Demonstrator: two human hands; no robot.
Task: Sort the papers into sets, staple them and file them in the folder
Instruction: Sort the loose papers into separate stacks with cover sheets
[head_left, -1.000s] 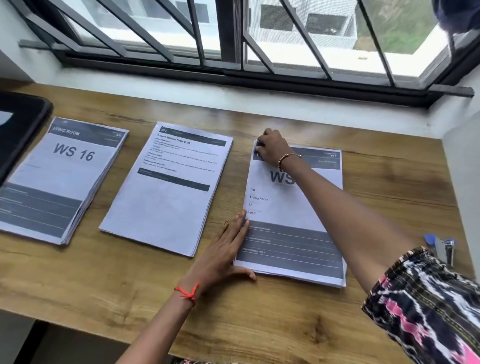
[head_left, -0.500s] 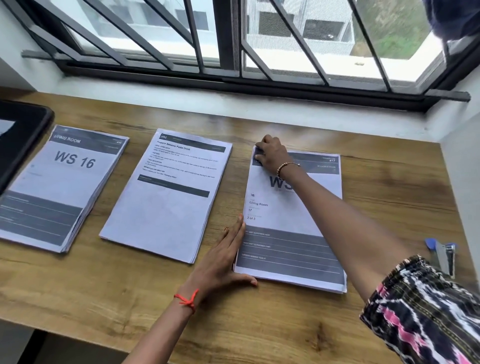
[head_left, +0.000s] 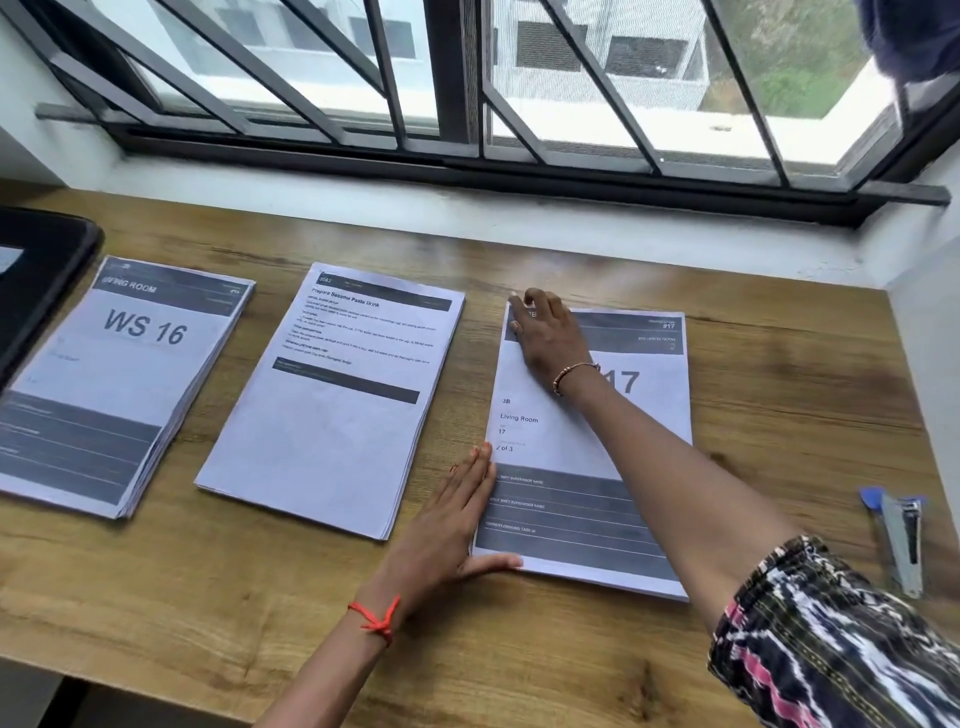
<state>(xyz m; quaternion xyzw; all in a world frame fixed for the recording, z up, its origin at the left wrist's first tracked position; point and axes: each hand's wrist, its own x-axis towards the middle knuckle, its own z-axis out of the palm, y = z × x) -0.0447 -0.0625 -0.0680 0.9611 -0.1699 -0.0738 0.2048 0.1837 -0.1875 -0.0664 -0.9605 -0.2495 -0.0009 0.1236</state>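
Three stacks of printed sheets lie on the bench (head_left: 779, 405), and the one I am squaring, the WS 17 stack (head_left: 571, 514), is the likeliest to slip. My left hand (head_left: 447, 525) lies flat against its left edge, fingers (head_left: 480, 465) straight and thumb along the bottom edge, gripping nothing. My right hand (head_left: 545, 332) rests on its top left corner with fingers loosely spread, also holding nothing, and my forearm lies across the top sheet. If I draw that arm back carelessly, I judge it could drag the top page askew, and the set would then be stapled crooked. That page reads "2 of 3", so a wrong page order could get pinned in too unless I check it.

The stapler (head_left: 901, 540) lies well to the right of the WS 17 stack, untouched. Fetching it means lifting one hand, and the loose sheets may fan out then. Just left of the WS 17 stack, beyond my left hand, lies the sesame paste drink stack (head_left: 332, 415), close enough that a sideways push of my wrist could nudge it. Farther left sits the WS 16 stack (head_left: 119, 384), its edges fanned. Farthest left is a dark flat thing (head_left: 36, 280), perhaps the folder, though too little shows to be sure.
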